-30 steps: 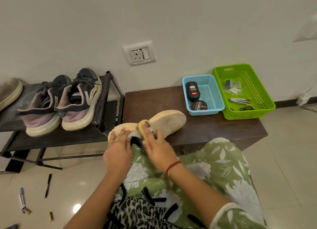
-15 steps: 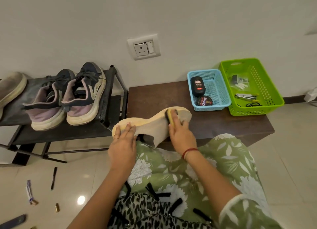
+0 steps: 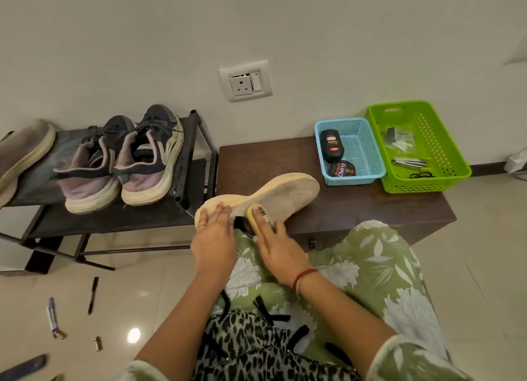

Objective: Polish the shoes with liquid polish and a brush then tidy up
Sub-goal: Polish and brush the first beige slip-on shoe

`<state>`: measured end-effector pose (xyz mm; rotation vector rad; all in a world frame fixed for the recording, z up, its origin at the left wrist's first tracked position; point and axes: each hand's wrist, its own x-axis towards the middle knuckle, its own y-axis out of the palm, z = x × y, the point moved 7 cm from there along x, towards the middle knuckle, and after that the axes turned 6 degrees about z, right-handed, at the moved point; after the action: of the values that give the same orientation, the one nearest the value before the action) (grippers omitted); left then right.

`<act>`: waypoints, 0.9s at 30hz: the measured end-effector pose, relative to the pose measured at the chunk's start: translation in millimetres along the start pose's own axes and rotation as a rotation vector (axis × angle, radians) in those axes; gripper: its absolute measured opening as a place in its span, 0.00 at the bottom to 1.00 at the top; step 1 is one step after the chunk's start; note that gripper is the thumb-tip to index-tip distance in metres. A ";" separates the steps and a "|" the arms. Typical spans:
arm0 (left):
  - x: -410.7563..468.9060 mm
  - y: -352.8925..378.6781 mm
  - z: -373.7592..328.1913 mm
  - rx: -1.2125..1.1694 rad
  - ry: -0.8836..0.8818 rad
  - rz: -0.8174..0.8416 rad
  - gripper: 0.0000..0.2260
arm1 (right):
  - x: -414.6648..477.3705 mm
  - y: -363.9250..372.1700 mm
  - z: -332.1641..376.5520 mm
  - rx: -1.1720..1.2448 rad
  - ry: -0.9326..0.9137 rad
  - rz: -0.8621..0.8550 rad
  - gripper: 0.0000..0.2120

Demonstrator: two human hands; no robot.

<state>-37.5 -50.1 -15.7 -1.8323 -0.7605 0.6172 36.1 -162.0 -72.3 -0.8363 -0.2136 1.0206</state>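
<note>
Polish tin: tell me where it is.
Head view, right side: the tin lies in the blue basket, beside the black bottle, on the bench.

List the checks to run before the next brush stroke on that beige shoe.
1. Shoe steadied: left hand rests on its heel end. Ok.
2. Brush held: right hand grips it against the shoe. Ok.
3. Polish on the shoe: cannot tell.
4. Polish bottle to hand: lies in the blue basket on the bench. Ok.
5. Bottle capped: cannot tell.
</note>
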 end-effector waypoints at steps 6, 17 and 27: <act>-4.2 -0.1 -0.7 0.006 0.002 0.003 0.16 | 12.5 -33.4 -50.6 0.047 0.288 -0.150 0.26; 1.3 8.4 14.9 -0.128 -0.002 0.046 0.15 | -20.8 -35.7 13.6 0.081 -0.128 -0.166 0.27; -1.7 1.8 -3.1 -0.073 -0.017 0.052 0.17 | 12.3 -51.7 31.7 0.155 -0.019 -0.436 0.38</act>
<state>-36.0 -53.8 -16.2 -1.9206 -0.7580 0.6467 60.5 -148.6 -17.0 -0.6037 -0.3133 0.6266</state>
